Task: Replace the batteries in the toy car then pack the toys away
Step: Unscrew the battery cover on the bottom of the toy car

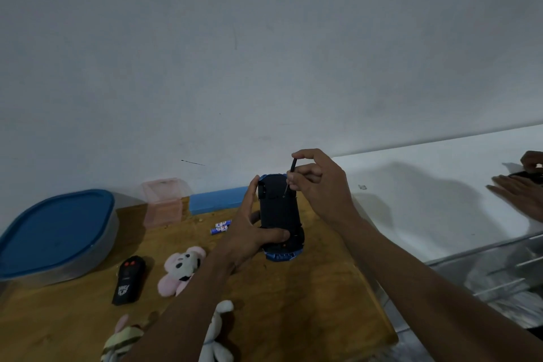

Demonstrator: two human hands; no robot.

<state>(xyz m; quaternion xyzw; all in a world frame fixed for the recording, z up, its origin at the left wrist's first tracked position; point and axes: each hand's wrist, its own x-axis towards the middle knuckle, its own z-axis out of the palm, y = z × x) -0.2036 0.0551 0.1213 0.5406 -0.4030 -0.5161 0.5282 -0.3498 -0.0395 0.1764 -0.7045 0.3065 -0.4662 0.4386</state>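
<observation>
Step in hand, as judged: loosening the screw of the battery cover.

1. toy car (279,209): raised above the desk, underside facing the camera, gripped by the left hand (249,235). The thumb lies across its near end and the fingers wrap the far side. Hold it braced so that only the tool turns.
2. right hand (318,182): its fingers pinch the screwdriver (292,167) near the top. The tip meets the car's underside at the far end, just below those fingers. Keep the shaft in line with the screw and press before turning, or the tip may slip. A freed screw is small and likely to drop, so catch it over the desk.

Materials and shapes:

- desk (293,303): yellowish wood board, matt, beneath both hands.
- container (55,232): clear tub with rounded corners and a smooth blue lid, well to the left of the left fingers.
- toy car: hard plastic, dark flat underside, blue body showing at both ends.
- remote (129,279): long black plastic with red buttons, left of the left fingers and nearer the camera.
- plush mouse (182,269): soft, pink and white, between the remote and the left forearm.
- batteries (221,227): slim cylinders in blue-and-white wrap, on the desk just left of the left fingers.
- screwdriver: thin, dark, straight.
</observation>
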